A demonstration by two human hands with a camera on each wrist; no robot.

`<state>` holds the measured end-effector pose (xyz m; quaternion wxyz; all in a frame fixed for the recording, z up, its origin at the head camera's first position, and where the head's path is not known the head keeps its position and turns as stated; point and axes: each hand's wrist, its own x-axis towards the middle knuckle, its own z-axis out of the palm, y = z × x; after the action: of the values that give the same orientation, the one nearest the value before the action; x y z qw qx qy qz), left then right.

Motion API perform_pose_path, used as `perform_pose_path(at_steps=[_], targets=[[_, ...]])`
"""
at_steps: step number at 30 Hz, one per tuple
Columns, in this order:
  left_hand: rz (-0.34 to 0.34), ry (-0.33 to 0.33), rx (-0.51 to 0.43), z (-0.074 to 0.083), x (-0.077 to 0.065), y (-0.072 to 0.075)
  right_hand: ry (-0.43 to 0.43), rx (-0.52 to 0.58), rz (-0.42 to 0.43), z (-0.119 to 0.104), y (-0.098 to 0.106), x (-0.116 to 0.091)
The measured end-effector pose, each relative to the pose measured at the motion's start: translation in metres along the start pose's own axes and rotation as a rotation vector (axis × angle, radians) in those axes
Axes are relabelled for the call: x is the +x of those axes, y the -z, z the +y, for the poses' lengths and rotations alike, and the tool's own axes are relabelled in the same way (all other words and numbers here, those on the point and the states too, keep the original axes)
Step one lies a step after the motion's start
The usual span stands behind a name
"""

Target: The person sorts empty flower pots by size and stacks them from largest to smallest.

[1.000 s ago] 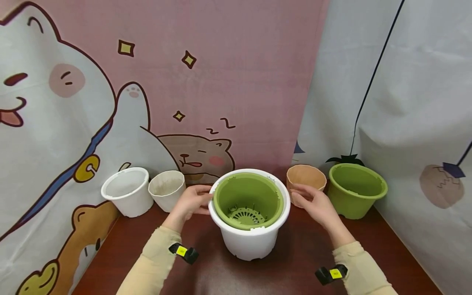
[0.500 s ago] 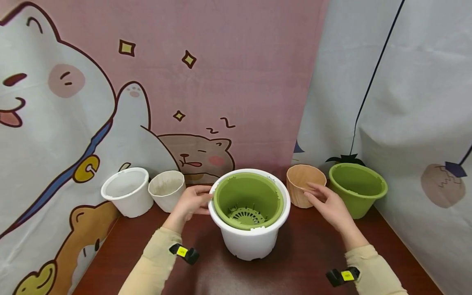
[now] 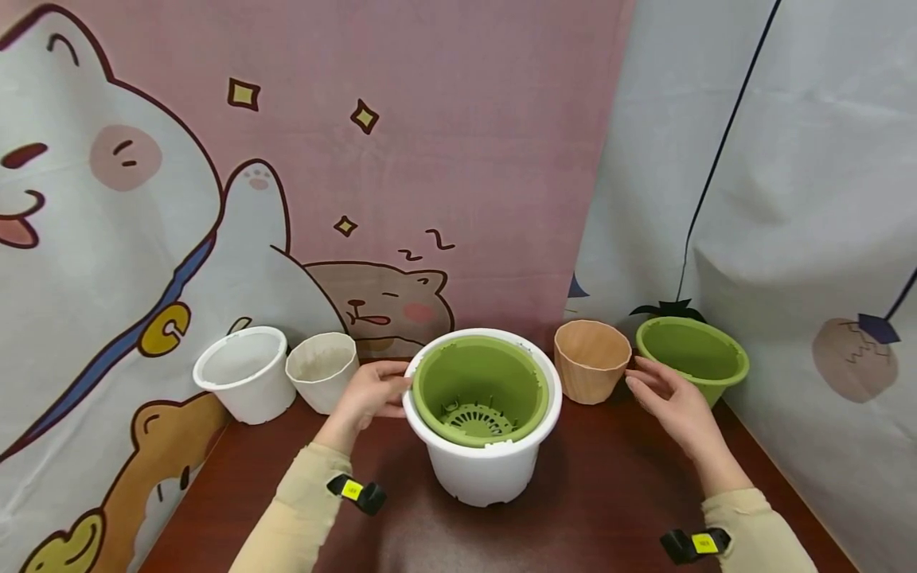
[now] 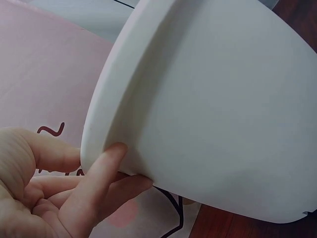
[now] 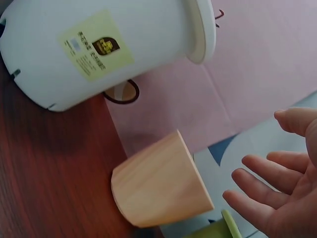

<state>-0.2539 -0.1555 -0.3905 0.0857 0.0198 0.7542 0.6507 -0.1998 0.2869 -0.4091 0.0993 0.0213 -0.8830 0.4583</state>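
A large white flowerpot (image 3: pixel 483 471) stands mid-table with a green flowerpot (image 3: pixel 481 382) nested inside it. My left hand (image 3: pixel 372 395) holds the white pot's rim at its left side; in the left wrist view, fingers (image 4: pixel 116 153) lie under the rim against the wall. My right hand (image 3: pixel 673 402) holds nothing, its fingers spread loosely. It hovers between a small wood-grain pot (image 3: pixel 591 370) and another green flowerpot (image 3: pixel 691 346), covering part of the latter. In the right wrist view the wood-grain pot (image 5: pixel 161 186) lies beyond the fingertips.
A white flowerpot (image 3: pixel 247 390) and a smaller off-white faceted pot (image 3: pixel 324 374) stand at the back left of the dark red-brown table (image 3: pixel 602 509). Behind them hangs a printed cloth (image 3: pixel 501 159); a pale cloth (image 3: pixel 781 199) borders the right side.
My right hand has moved rightward, from in front of the wood-grain pot to the front of the green pot at the right. The left hand stays at the white pot's rim.
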Motion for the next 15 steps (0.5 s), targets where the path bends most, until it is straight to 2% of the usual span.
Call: perform_pose_path(at_steps=[9,15], targets=[[-0.007,0.002,-0.003,0.000,-0.002,0.000,-0.116,0.038,0.074,0.021,0.014,-0.006],[-0.011,0.000,-0.003,0.000,-0.001,0.000,-0.164,0.057,0.103,0.037,0.024,-0.009]])
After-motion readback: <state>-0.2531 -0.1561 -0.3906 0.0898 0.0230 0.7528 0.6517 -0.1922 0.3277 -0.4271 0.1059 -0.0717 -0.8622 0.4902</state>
